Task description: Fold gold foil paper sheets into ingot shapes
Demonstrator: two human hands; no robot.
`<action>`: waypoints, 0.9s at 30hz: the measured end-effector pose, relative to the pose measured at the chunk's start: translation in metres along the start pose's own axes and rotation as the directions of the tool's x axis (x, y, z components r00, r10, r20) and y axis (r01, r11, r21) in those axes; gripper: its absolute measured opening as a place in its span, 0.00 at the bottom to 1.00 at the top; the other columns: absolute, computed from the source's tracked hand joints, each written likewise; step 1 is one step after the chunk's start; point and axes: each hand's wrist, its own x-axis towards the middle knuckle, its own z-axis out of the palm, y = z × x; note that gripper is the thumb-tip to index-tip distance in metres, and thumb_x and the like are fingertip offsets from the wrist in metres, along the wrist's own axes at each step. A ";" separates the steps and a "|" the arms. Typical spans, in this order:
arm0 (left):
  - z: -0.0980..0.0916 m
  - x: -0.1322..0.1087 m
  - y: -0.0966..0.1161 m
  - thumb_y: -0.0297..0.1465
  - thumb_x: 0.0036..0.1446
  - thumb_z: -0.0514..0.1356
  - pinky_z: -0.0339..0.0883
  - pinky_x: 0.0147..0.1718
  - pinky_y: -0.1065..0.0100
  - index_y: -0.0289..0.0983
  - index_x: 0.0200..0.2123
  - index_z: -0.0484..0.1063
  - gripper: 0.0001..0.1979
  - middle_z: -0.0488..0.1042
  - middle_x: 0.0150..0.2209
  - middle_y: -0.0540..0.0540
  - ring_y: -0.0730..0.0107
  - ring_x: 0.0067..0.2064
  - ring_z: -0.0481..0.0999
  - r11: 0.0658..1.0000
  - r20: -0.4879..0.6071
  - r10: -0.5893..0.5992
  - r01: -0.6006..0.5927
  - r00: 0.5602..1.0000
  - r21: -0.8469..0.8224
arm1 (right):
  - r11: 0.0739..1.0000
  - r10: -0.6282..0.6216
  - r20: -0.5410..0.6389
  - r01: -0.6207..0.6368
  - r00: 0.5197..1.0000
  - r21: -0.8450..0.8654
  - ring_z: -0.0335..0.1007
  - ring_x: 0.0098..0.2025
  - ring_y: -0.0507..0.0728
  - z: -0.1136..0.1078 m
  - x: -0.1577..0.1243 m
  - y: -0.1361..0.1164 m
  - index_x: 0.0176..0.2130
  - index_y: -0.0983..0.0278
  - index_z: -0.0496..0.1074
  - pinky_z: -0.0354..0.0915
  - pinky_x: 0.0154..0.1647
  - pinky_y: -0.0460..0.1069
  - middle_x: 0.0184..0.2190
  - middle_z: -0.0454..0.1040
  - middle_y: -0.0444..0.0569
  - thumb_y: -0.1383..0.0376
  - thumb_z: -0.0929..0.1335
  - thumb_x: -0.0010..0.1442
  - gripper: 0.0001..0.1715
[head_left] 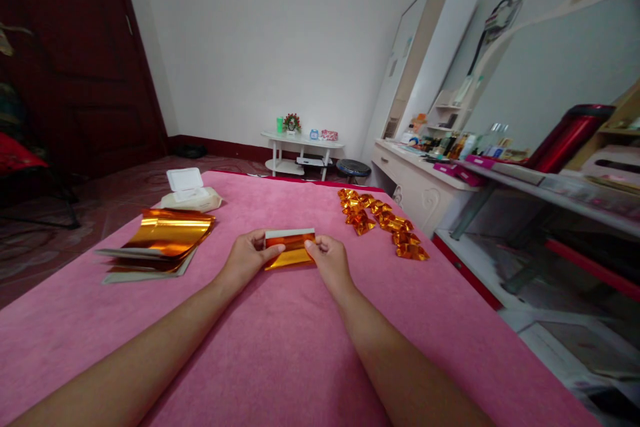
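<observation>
Between my two hands is a sheet of gold foil paper [290, 255], partly folded, with a pale grey strip of its backing along the far edge. My left hand [250, 256] grips its left end, thumb on top. At the right end my right hand [330, 259] pinches it the same way, the fingers partly hidden. A stack of gold foil sheets [173, 233] with grey backs lies curled on the pink cloth to the left. Several folded gold foil pieces [385, 219] sit in rows to the right.
Pink cloth [265, 360] covers the surface under my hands. Behind the stack lies a wipes packet [193, 197] with its white lid up. A dressing table [425, 177] with bottles stands at the right, near a red flask [570, 137]. A small white table [303, 140] stands by the far wall.
</observation>
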 end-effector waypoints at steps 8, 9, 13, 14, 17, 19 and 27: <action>-0.001 0.002 -0.003 0.39 0.39 0.68 0.68 0.28 0.69 0.32 0.35 0.75 0.21 0.78 0.30 0.45 0.67 0.29 0.75 1.000 -0.001 0.006 -0.006 1.000 0.021 | 1.000 -0.018 -0.016 0.018 1.000 -0.003 0.61 0.23 0.51 0.000 0.000 0.001 0.23 0.63 0.67 0.56 0.23 0.44 0.19 0.65 0.40 0.56 0.65 0.53 0.15; -0.001 0.002 -0.004 0.39 0.39 0.68 0.68 0.28 0.70 0.32 0.34 0.75 0.20 0.78 0.29 0.45 0.67 0.29 0.75 1.000 0.001 0.005 -0.005 1.000 0.020 | 1.000 -0.016 -0.017 0.015 1.000 -0.005 0.61 0.23 0.51 0.000 0.000 0.001 0.23 0.63 0.67 0.56 0.23 0.44 0.19 0.65 0.40 0.56 0.65 0.53 0.15; -0.001 0.002 -0.004 0.38 0.40 0.68 0.68 0.29 0.70 0.32 0.34 0.75 0.18 0.78 0.29 0.46 0.68 0.29 0.75 0.999 -0.006 0.016 -0.016 1.000 0.028 | 1.000 -0.005 -0.025 0.005 1.000 -0.011 0.61 0.22 0.51 0.000 0.000 0.001 0.22 0.63 0.67 0.55 0.22 0.44 0.18 0.65 0.40 0.55 0.65 0.52 0.15; -0.001 0.001 -0.003 0.37 0.40 0.68 0.68 0.29 0.70 0.32 0.34 0.75 0.18 0.77 0.29 0.46 0.68 0.29 0.75 0.999 -0.009 0.018 -0.018 1.000 0.034 | 1.000 -0.003 -0.026 0.002 1.000 -0.013 0.61 0.23 0.51 0.000 0.000 0.001 0.22 0.63 0.67 0.55 0.22 0.43 0.18 0.65 0.40 0.55 0.65 0.52 0.15; -0.001 0.001 -0.002 0.37 0.41 0.68 0.68 0.29 0.70 0.32 0.34 0.75 0.18 0.77 0.30 0.46 0.67 0.29 0.75 0.999 0.000 0.019 -0.019 1.000 0.033 | 1.000 0.004 -0.028 -0.004 1.000 -0.016 0.61 0.23 0.51 0.000 0.000 0.002 0.23 0.63 0.67 0.55 0.22 0.43 0.18 0.66 0.40 0.55 0.65 0.53 0.15; -0.001 0.001 -0.003 0.37 0.41 0.68 0.68 0.30 0.70 0.31 0.35 0.75 0.18 0.78 0.30 0.45 0.67 0.30 0.75 0.999 0.010 0.020 -0.021 1.000 0.026 | 1.000 0.007 -0.026 -0.007 1.000 -0.016 0.62 0.23 0.51 0.000 0.000 0.002 0.23 0.63 0.67 0.55 0.22 0.43 0.18 0.66 0.40 0.55 0.65 0.53 0.15; -0.001 0.002 -0.005 0.37 0.41 0.68 0.68 0.31 0.69 0.32 0.35 0.76 0.18 0.78 0.30 0.46 0.67 0.30 0.75 1.000 0.019 0.014 -0.014 1.000 -0.001 | 1.000 0.006 -0.017 -0.006 1.000 -0.008 0.63 0.24 0.51 0.000 0.000 0.003 0.24 0.63 0.68 0.56 0.23 0.43 0.20 0.68 0.41 0.56 0.65 0.53 0.14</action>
